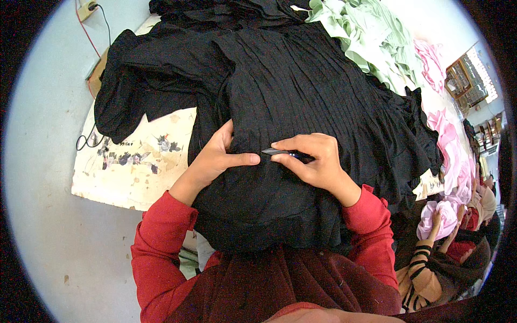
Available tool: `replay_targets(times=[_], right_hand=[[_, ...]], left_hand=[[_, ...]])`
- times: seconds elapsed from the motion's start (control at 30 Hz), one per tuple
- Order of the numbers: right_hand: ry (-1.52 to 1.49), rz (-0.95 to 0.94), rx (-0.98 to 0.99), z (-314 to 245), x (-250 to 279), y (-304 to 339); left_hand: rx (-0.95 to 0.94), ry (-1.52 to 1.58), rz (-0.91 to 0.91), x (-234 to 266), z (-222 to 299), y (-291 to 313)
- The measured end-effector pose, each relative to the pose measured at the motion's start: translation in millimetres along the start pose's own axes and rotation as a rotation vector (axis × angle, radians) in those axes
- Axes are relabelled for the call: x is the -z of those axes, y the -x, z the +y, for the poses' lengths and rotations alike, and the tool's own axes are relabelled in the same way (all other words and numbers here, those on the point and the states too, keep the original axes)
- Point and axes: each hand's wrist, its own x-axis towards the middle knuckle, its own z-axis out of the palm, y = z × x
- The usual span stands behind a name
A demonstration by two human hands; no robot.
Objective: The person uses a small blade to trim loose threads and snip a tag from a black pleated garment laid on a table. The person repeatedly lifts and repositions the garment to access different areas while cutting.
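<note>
A large black pleated garment (301, 86) spreads over the table and hangs down over its near edge. My left hand (218, 153) grips the cloth, its thumb lying on top and its other fingers hidden under or behind a fold. Just to the right, my right hand (318, 159) is closed around small dark thread snips (274, 152). Their grey blades point left, close to my left thumb tip and just above the black cloth. Whether the blades touch a thread is too small to tell.
The pale, printed tabletop (91, 177) shows at the left. Light green cloth (366, 37) lies heaped at the far right, with pink cloth (449, 142) along that side. A person in a striped sleeve (423, 264) handles pink fabric at the right. A cable (89, 141) hangs by the left wall.
</note>
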Motion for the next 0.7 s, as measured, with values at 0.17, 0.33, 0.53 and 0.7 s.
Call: replay_targets(times=[0.17, 0.33, 0.53, 0.7], right_hand=[[-0.508, 0.039, -0.385, -3, 4, 1], [-0.678, -0.117, -0.336, -5, -9, 5], [-0.394, -0.121, -0.224, 18, -31, 16], [-0.367, -0.169, -0.192, 21, -38, 21]], left_hand=[[-0.107, -0.064, 0.013, -2, 0, 1], [-0.163, -0.084, 0.029, -1, -7, -1], [-0.136, -0.02, 0.063, -5, -2, 2], [-0.142, -0.047, 0.086, -4, -8, 3]])
